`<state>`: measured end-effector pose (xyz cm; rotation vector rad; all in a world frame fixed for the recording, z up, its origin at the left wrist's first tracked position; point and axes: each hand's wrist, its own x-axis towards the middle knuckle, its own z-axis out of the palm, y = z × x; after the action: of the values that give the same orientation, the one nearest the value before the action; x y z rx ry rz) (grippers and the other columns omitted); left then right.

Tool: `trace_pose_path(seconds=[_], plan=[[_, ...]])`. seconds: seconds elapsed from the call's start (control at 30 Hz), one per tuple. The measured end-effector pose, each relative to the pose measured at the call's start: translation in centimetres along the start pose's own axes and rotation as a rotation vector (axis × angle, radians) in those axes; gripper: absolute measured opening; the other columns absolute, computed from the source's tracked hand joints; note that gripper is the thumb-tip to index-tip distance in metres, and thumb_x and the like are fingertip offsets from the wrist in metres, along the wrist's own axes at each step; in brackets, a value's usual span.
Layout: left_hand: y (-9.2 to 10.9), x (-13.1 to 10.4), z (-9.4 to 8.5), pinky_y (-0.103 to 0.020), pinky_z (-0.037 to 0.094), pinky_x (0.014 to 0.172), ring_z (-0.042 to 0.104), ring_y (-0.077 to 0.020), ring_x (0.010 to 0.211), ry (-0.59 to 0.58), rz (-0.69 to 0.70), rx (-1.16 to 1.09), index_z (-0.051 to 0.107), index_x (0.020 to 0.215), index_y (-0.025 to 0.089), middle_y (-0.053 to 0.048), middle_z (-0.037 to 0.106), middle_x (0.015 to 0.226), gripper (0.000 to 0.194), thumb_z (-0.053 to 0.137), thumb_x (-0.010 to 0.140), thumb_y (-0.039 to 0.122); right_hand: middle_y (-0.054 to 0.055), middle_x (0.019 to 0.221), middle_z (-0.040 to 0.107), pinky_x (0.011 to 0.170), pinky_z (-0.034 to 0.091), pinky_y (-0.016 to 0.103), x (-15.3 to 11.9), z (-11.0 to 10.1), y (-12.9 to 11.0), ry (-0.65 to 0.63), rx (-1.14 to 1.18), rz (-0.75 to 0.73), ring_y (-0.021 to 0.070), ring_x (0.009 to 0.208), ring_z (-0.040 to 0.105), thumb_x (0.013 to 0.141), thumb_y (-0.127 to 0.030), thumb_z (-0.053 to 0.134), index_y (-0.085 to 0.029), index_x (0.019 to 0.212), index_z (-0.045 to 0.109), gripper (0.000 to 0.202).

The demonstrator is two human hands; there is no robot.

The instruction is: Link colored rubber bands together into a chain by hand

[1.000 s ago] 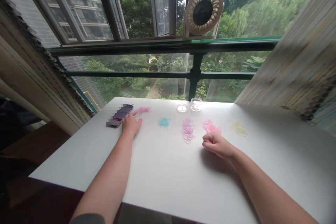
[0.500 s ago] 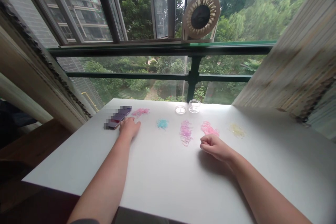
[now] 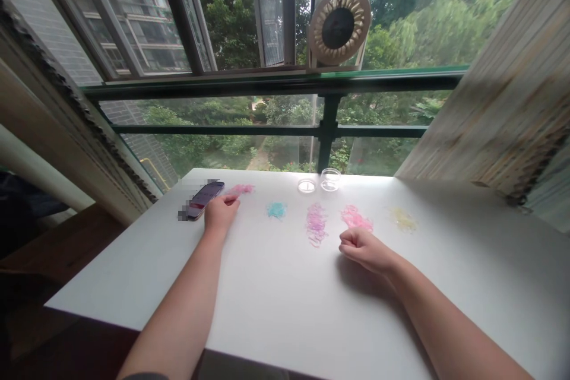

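Left hand [image 3: 219, 214], left of centre, by pink strands [image 3: 243, 189], can't tell if gripping; right hand [image 3: 367, 248], right of centre, clenched, palm hidden.

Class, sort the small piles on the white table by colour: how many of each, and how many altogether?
Pink piles: 2
Blue pile: 1
Purple pile: 1
Yellow pile: 1
Total: 5
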<state>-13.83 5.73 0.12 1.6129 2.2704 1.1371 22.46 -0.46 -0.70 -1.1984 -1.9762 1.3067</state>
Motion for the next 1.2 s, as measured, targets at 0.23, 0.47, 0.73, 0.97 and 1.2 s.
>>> trace_pose_path(seconds=[0.23, 0.47, 0.73, 0.97, 1.2], plan=[[-1.0, 0.5, 0.5, -0.025, 0.051, 0.075, 0.066, -0.0169, 0.081, 0.028, 0.036, -0.038, 0.066, 0.094, 0.013, -0.008, 0.071, 0.091, 0.03, 0.053, 0.078, 0.034, -0.008, 0.05, 0.016, 0.045, 0.012, 0.025, -0.1, 0.0, -0.1, 0.003, -0.022, -0.006, 0.0059, 0.047, 0.015, 0.067, -0.014, 0.046, -0.02, 0.052, 0.019, 0.031], [-1.9, 0.8, 1.3, -0.036, 0.042, 0.094, 0.058, -0.0269, 0.103, -0.027, 0.009, 0.146, 0.063, 0.107, 0.016, -0.013, 0.064, 0.109, 0.043, 0.064, 0.068, 0.032, -0.008, 0.05, 0.017, 0.045, 0.013, 0.024, 0.0, -0.1, 0.2, -0.001, -0.041, -0.008, 0.0058, 0.047, 0.016, 0.067, -0.014, 0.045, -0.02, 0.053, 0.018, 0.031], [-2.7, 1.6, 1.9, -0.033, 0.045, 0.088, 0.061, -0.0246, 0.096, -0.042, 0.017, 0.22, 0.069, 0.099, 0.02, -0.009, 0.068, 0.102, 0.03, 0.055, 0.074, 0.031, -0.008, 0.049, 0.017, 0.046, 0.014, 0.024, 0.0, -0.1, 0.0, -0.009, -0.058, -0.008, 0.006, 0.047, 0.018, 0.067, -0.015, 0.046, -0.02, 0.053, 0.019, 0.031], [-2.7, 1.5, 2.0, -0.035, 0.048, 0.081, 0.062, -0.0266, 0.087, -0.018, 0.005, 0.249, 0.07, 0.081, 0.019, -0.01, 0.07, 0.089, 0.022, 0.055, 0.073, 0.034, -0.007, 0.049, 0.018, 0.046, 0.015, 0.024, 0.0, 0.0, -0.2, -0.001, -0.086, -0.012, 0.0061, 0.047, 0.019, 0.066, -0.017, 0.046, -0.02, 0.053, 0.019, 0.031], [-2.5, 1.4, 1.8, -0.034, 0.046, 0.087, 0.061, -0.0255, 0.094, -0.02, 0.013, 0.262, 0.068, 0.101, 0.02, -0.01, 0.067, 0.099, 0.034, 0.056, 0.073, 0.034, -0.007, 0.048, 0.019, 0.046, 0.015, 0.024, 0.2, 0.0, 0.0, 0.002, -0.119, -0.024, 0.0065, 0.047, 0.02, 0.066, -0.017, 0.046, -0.02, 0.053, 0.019, 0.03]])
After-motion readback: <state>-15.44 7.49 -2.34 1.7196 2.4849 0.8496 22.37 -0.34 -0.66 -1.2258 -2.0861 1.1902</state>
